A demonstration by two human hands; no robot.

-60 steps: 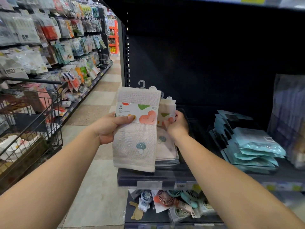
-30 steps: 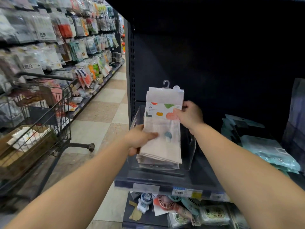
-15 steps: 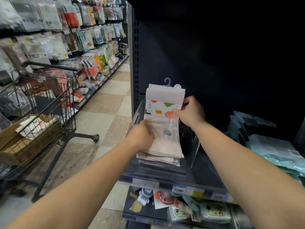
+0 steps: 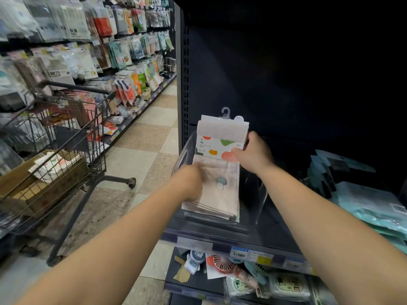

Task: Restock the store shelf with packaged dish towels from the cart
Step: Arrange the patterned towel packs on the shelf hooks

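Head view: our right hand (image 4: 253, 156) still pinches the towel pack (image 4: 220, 164); our blurred left hand (image 4: 189, 181), grip unclear, has settled it into the clear bin (image 4: 255, 201).

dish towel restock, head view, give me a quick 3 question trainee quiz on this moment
1. True or false: the right hand grips the dish towel pack by its printed label band.
2. What holds the pack on the shelf: A) wire basket B) clear bin C) cardboard box
3. On which side of the person is the cart?

Key: 1 true; 2 B; 3 the left, across the aisle floor.
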